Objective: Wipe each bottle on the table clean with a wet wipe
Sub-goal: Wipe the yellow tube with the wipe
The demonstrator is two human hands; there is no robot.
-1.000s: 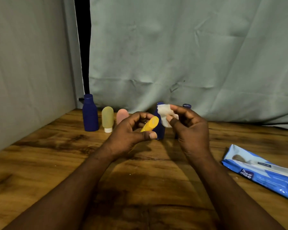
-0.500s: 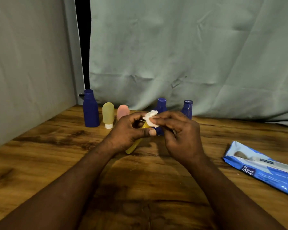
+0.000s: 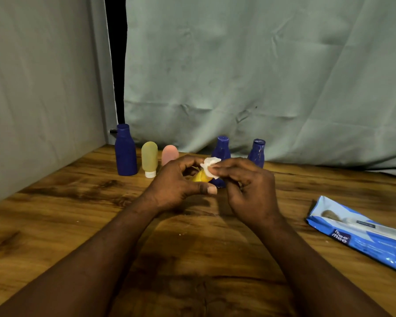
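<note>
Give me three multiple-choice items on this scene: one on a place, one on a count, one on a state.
1. Where does the wipe packet lie?
A. On the table, at its right side.
B. Behind the bottles.
C. On the floor.

2. How many dark blue bottles stand on the table?
A. Two.
B. Three.
C. Five.

3. What is the left hand doing?
A. Lying flat.
B. Lifting the packet.
C. Holding the yellow bottle.

Key:
1 A, it lies flat at the table's right side.
2 B, one stands at the row's left end and two behind the hands.
3 C, its fingers curl round the bottle while the right hand holds the wet wipe against it.
</note>
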